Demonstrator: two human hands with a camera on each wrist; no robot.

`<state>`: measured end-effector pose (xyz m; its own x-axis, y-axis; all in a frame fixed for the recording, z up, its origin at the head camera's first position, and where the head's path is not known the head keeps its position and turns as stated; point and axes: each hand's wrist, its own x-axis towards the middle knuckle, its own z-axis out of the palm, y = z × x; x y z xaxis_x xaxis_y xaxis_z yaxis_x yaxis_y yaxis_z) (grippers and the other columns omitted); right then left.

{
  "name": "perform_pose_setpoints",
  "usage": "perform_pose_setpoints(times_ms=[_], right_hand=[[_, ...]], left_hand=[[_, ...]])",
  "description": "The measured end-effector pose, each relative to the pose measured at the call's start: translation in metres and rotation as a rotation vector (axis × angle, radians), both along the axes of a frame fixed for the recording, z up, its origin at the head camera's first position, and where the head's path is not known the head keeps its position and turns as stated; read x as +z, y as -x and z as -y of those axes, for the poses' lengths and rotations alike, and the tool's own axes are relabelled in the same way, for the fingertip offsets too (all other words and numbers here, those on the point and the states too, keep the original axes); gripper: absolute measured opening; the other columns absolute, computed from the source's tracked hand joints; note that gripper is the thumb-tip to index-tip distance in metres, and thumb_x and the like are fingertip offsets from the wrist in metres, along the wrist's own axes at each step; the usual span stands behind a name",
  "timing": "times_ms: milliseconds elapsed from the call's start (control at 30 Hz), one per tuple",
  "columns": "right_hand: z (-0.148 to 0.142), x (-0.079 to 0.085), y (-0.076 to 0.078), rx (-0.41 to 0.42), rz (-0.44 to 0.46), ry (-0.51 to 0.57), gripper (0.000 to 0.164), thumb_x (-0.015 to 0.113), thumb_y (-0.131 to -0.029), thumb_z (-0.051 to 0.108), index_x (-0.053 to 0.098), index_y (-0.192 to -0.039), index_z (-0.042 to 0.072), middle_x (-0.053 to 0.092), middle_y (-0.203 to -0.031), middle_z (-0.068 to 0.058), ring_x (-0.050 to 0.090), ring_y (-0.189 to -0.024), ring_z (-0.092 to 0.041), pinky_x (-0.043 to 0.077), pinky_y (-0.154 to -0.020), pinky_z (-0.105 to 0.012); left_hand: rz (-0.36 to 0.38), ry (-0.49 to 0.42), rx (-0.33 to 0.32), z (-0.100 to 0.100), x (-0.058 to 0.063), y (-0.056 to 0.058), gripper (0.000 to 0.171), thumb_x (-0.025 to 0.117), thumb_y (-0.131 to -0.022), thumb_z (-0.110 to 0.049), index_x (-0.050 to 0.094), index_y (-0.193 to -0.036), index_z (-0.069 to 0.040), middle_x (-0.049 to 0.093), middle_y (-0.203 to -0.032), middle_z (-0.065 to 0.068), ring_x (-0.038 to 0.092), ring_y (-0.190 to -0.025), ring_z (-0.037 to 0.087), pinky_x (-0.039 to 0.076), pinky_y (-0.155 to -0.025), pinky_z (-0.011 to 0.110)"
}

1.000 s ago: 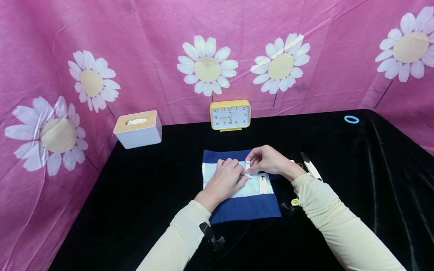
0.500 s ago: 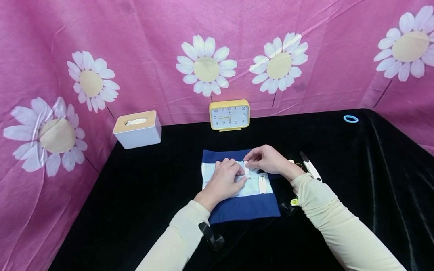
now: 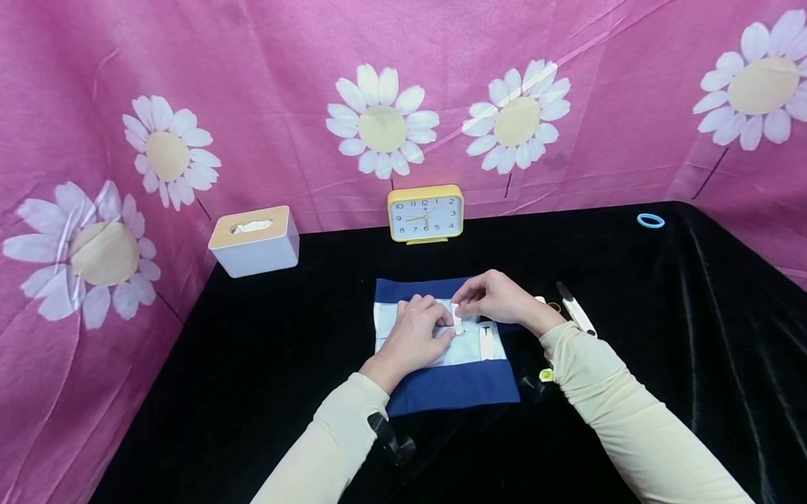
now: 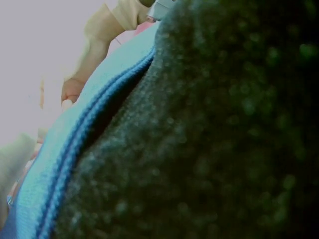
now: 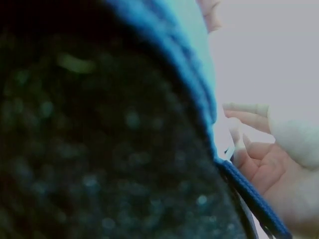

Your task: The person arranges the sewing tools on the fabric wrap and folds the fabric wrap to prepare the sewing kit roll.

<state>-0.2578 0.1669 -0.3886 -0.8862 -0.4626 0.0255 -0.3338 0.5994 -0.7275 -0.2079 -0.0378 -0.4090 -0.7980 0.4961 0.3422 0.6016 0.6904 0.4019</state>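
- Backdrop: pink cloth wall (image 3: 268,85), wrapping from 9 over 12 to 3 o'clock, lightly creased; a pale diagonal crease (image 3: 610,36) between 1 and 2.
- Print on it, white daisies with cream centres: at 9 (image 3: 104,253), 10 (image 3: 167,156), 12 (image 3: 381,129), between 1 and 2 (image 3: 517,121), and 2 o'clock (image 3: 764,86). Dark stem (image 3: 710,173) under the last.
- Furniture: table under black plush cover (image 3: 279,340), spreading from 3 through 6 to 9; far edge against the pink. Soft folds (image 3: 739,342) between 3 and 4.
- Light: soft, fairly even; faint sheen on plush. Left wrist view washed out pale toward 10; right wrist view likewise toward 1.
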Motion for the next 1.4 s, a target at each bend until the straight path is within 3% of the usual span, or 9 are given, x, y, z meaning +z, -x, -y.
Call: perform_pose_setpoints(times_ms=[767,1000,1200,1400], right_hand=[[-0.001,0.002,-0.001,0.014,0.071,-0.010,0.009,0.081,-0.081,0.012,0.079,-0.090,0.008,0.073,-0.088,-0.003,0.057,-0.072,-0.013,0.046,-0.067,-0.025],[-0.002,0.002,-0.002,-0.003,0.072,-0.005,0.010,0.080,-0.083,0.013,0.079,-0.093,0.009,0.075,-0.090,-0.003,0.059,-0.073,-0.013,0.048,-0.068,-0.026],[-0.006,0.003,-0.002,-0.031,0.100,0.088,0.018,0.073,-0.091,0.015,0.077,-0.106,0.006,0.076,-0.102,-0.009,0.063,-0.075,-0.015,0.053,-0.069,-0.029],[-0.012,0.004,0.000,-0.058,0.151,0.219,0.024,0.073,-0.092,0.017,0.075,-0.111,0.003,0.074,-0.101,-0.013,0.067,-0.073,-0.019,0.058,-0.069,-0.031]], left_hand=[[0.035,-0.011,0.006,-0.001,-0.001,0.000,0.006,0.071,-0.087,-0.020,0.069,-0.089,-0.015,0.059,-0.086,-0.003,0.049,-0.088,0.016,0.034,-0.084,0.035],[0.110,0.010,-0.002,0.002,0.005,0.002,0.007,0.071,-0.089,-0.022,0.069,-0.090,-0.015,0.060,-0.089,-0.002,0.050,-0.091,0.016,0.033,-0.084,0.034],[0.182,0.030,-0.038,0.014,0.014,0.007,0.006,0.074,-0.088,-0.019,0.071,-0.091,-0.015,0.062,-0.089,-0.002,0.053,-0.092,0.016,0.034,-0.084,0.034],[0.258,0.003,-0.082,0.026,0.020,0.010,0.006,0.077,-0.087,-0.017,0.072,-0.090,-0.014,0.062,-0.089,-0.003,0.053,-0.093,0.015,0.033,-0.091,0.038]])
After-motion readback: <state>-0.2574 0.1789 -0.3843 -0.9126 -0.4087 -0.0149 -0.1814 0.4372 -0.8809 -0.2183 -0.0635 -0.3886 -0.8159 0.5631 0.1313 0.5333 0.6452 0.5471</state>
